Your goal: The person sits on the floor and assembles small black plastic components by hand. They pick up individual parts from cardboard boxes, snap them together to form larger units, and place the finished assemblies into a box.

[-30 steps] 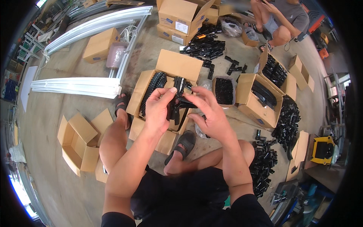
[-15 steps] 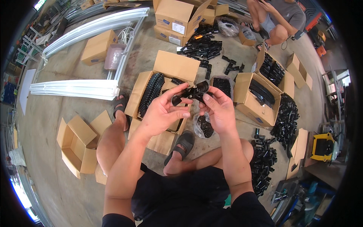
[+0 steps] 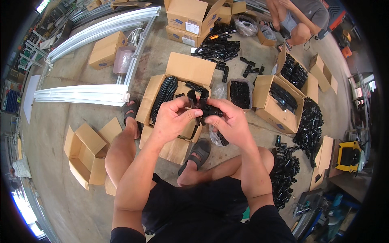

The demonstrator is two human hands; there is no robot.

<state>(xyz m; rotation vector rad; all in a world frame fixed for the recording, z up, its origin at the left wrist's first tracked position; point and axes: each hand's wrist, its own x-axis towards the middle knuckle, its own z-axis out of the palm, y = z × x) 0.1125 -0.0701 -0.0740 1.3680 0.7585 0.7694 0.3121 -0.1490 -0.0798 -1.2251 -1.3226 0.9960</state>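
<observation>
Fittings (image 3: 204,96), black, number unclear, at view centre. Left hand (image 3: 172,123) pinches them from 8 o'clock, right hand (image 3: 233,123) from 4; both hands closed on them. Just past: open carton (image 3: 191,67) with row of black parts (image 3: 165,95). At 3 o'clock, second carton (image 3: 279,120), black heap (image 3: 309,125) beyond. At 9, white rails (image 3: 81,95). Farther, at 2, crouching person (image 3: 302,22).

Premises appear to be a workshop, with goods handled at floor level. Evidence noted: bare grey concrete floor (image 3: 52,133); long white ribbed profiles (image 3: 81,95), upper left; a loose heap of glossy black fittings (image 3: 310,125), right; beside it, an open brown cardboard box (image 3: 275,116) holding black pieces in rows; stacked brown cartons (image 3: 182,20), top centre; yellow-and-black equipment (image 3: 347,157), far right.
</observation>
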